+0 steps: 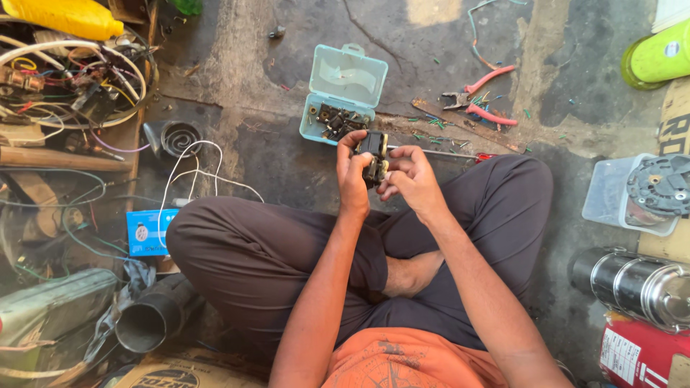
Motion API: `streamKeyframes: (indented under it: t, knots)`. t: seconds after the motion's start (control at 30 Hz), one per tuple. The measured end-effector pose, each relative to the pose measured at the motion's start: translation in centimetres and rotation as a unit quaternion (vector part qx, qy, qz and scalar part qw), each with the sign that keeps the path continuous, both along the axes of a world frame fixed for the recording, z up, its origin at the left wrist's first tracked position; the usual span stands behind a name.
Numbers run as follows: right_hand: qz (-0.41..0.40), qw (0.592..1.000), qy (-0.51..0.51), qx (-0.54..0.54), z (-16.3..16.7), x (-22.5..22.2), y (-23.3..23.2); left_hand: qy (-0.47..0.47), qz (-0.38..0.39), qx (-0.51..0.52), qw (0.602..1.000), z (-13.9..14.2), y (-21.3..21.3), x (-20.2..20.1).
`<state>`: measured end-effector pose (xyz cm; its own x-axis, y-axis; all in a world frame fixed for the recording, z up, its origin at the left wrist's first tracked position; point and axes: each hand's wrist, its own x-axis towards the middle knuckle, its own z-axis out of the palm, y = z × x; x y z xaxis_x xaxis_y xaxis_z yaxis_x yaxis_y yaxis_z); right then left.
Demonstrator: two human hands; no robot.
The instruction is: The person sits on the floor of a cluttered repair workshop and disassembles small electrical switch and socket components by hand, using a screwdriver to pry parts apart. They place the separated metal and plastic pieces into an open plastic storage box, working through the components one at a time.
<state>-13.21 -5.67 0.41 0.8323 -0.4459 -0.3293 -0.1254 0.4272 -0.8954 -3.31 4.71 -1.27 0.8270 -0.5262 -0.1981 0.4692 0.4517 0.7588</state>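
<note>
On the cracked concrete floor (302, 43), both hands, left hand (353, 176) and right hand (411, 176), grip a small black part (374, 156) just near of the open box (341, 93); tiny pieces could drop and vanish among the scraps.

Stained concrete floor (287, 43), open pale-blue case (343, 93), red-handled pliers (480, 100), wire scraps (431, 123)

**One head camera, looking straight down**

There is a single view here, from the person's head, pointing steeply down past the orange shirt onto crossed legs and the concrete floor (302, 43). It sits close: the two hands meet just above centre frame, forearms running in from the bottom edge. Clutter rims the left and right edges. No second view shares the scene.
</note>
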Motion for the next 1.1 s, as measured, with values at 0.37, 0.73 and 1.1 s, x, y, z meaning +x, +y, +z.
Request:
streamKeyframes:
  t: [0.37, 0.73, 1.1]
  knots:
    - [-0.018, 0.990, -0.067, -0.121, 0.4, 0.0, 1.1, 0.035, 0.007, -0.010, 0.999, -0.2, 0.2, 0.0]
    - [-0.009, 0.996, -0.018, -0.092, 0.4, 0.0, 0.9, 0.012, 0.023, 0.012, 1.000, -0.8, 0.0, 0.0]
    - [0.011, 0.992, -0.008, -0.123, 0.4, 0.1, -0.7, -0.040, -0.002, 0.031, 0.999, -0.8, -0.2, -0.5]
